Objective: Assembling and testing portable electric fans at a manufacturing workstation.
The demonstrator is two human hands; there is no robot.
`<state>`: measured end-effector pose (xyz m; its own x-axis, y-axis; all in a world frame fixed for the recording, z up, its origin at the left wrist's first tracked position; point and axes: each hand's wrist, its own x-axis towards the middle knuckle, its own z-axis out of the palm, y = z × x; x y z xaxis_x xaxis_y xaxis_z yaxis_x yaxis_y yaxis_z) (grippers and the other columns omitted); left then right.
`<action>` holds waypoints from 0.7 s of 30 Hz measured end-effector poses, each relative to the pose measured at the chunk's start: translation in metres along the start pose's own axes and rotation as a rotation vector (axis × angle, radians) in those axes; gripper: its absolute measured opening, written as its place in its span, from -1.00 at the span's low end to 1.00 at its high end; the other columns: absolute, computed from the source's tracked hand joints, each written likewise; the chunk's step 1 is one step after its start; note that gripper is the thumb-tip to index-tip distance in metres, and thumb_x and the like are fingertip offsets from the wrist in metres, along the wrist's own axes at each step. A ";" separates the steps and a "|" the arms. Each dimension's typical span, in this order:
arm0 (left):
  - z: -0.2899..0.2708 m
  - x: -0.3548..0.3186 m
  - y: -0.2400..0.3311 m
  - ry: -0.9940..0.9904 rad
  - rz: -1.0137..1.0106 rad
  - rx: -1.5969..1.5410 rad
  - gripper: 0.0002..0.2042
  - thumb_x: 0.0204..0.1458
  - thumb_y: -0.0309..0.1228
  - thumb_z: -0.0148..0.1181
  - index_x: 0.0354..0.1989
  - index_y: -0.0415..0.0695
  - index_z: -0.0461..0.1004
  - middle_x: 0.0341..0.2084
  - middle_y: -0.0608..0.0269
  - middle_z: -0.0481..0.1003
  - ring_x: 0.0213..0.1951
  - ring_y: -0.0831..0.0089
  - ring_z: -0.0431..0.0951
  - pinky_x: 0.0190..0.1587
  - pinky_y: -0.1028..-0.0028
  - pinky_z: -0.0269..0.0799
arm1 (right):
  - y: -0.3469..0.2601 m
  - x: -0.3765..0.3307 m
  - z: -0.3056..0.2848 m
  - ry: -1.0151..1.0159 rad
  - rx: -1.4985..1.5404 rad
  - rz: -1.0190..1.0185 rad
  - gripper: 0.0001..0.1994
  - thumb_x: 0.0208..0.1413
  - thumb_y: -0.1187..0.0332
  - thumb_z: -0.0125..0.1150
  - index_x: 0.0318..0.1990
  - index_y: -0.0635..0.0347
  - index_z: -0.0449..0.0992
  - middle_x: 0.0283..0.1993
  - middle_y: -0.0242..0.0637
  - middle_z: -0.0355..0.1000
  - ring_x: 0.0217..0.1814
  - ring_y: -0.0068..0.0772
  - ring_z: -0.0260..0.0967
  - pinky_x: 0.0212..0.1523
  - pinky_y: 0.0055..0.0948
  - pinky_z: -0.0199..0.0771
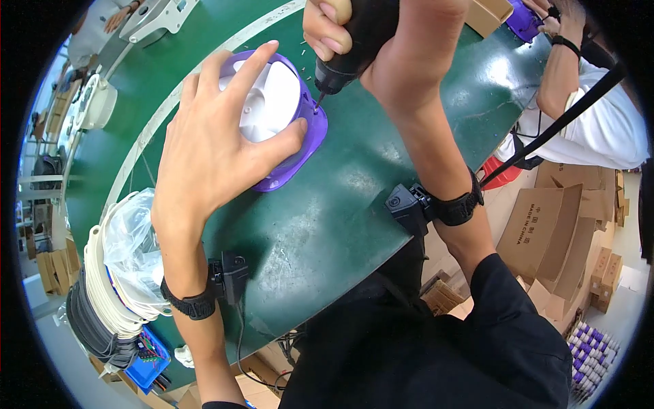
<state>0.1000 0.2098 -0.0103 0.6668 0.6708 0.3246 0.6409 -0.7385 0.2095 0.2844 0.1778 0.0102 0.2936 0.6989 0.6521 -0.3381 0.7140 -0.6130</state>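
Observation:
A purple plastic housing [315, 138] with a white round insert [278, 101] lies on the green table. My left hand [208, 136] holds it down, fingers spread across the insert and thumb pressed on the near rim. In my right hand [415, 58] is a black power screwdriver [354, 51], gripped around its body and tilted. Its bit reaches down to the housing's right edge, where a small screw seems to sit under the tip. Most of the housing's left side is hidden behind my left hand.
White cable coils [117, 300], a clear plastic bag [129, 235], a black cable coil [85, 317] and a blue tray [151, 368] sit at the left. Another person's arm [562, 75] works at far right near a cardboard box [488, 15]. Open cartons [538, 228] stand on the floor.

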 end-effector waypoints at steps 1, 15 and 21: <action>0.000 0.000 0.000 0.000 0.000 0.000 -0.25 -0.11 -0.10 0.38 0.33 -0.06 0.39 0.25 -0.27 0.32 0.23 -0.20 0.37 0.26 0.08 0.32 | 0.000 0.000 0.000 -0.002 0.011 0.013 -0.66 0.29 0.16 0.27 -0.18 0.30 0.39 -0.55 -0.42 0.33 -0.67 -0.69 0.20 -0.64 -0.62 0.19; 0.003 0.000 -0.002 -0.023 -0.005 0.027 -0.30 -0.10 -0.16 0.38 0.29 -0.10 0.42 0.22 -0.10 0.36 0.18 -0.07 0.41 0.22 0.12 0.36 | 0.007 0.011 0.010 -0.207 -0.066 -0.193 -0.50 0.19 -0.07 0.38 -0.16 0.22 0.40 -0.34 -0.47 0.37 -0.39 -0.70 0.31 -0.43 -0.66 0.33; 0.007 -0.001 -0.001 0.043 -0.033 -0.016 -0.27 -0.20 -0.05 0.38 0.26 0.02 0.48 0.17 -0.09 0.39 0.12 -0.13 0.45 0.14 0.07 0.46 | 0.011 0.008 0.004 -0.088 -0.008 -0.033 -0.52 0.21 0.00 0.37 -0.16 0.28 0.36 -0.49 -0.46 0.34 -0.60 -0.69 0.26 -0.59 -0.63 0.26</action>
<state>0.1014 0.2107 -0.0172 0.6283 0.6917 0.3561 0.6561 -0.7171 0.2351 0.2792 0.1912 0.0103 0.2252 0.6690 0.7084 -0.3227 0.7372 -0.5936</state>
